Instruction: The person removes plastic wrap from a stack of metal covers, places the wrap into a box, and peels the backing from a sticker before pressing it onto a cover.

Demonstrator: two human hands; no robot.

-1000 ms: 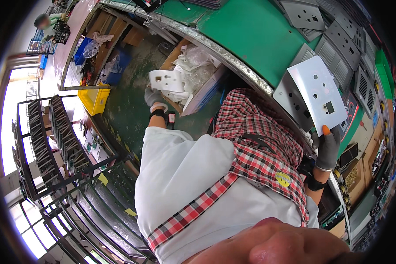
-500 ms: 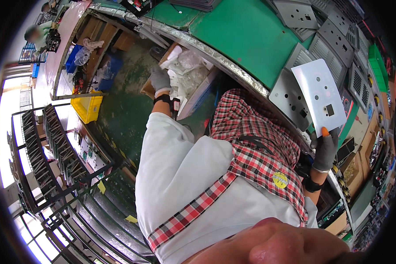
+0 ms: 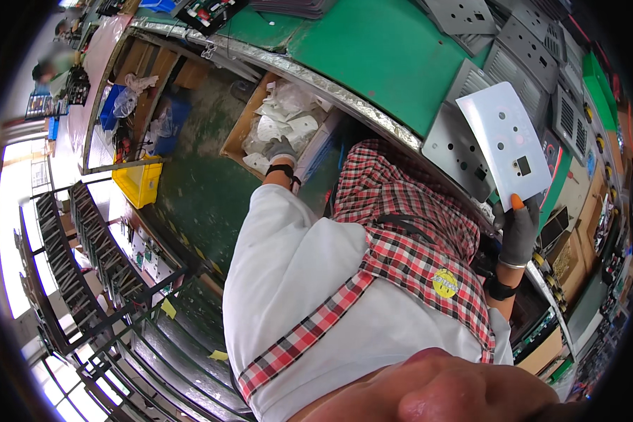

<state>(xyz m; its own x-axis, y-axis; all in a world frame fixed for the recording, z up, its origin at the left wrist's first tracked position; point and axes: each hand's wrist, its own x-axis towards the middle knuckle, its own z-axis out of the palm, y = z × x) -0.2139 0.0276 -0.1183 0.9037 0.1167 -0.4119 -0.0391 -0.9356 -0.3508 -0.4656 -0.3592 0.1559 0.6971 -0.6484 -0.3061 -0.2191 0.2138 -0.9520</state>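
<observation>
Item, hands, two, gloved in grey: you had them well apart, one at each side of your body.

Item, right hand (image 3: 519, 228): you had it clamped on the lower edge of a silver panel (image 3: 506, 133), the thumb, orange at its tip, against the face.

Item, silver panel: thin, pale, slightly bowed, pierced with several round holes and one square opening. You held it tilted at the edge of the green bench (image 3: 373, 63), partly covering a grey panel (image 3: 446, 144); whether the two touched, you could not tell.

Item, left hand (image 3: 281, 148): you had it reached down into an open carton (image 3: 236, 138) on the floor, over white pieces (image 3: 271, 128) and clear plastic film (image 3: 297, 96). Whether its fingers gripped anything could not be told.

Item, louvred panels (image 3: 517, 77), grey, several: they lay overlapping on the bench, beyond the silver panel.

Item, dark panels (image 3: 295, 6), one stack: at the bench's far side.

Item, green bin (image 3: 598, 88): past the louvred panels.

Item, yellow bin (image 3: 141, 184): to the left of your carton, well apart from it.

Item, checked apron (image 3: 418, 250), red, black and white: you wore it over a white shirt (image 3: 288, 274).
</observation>
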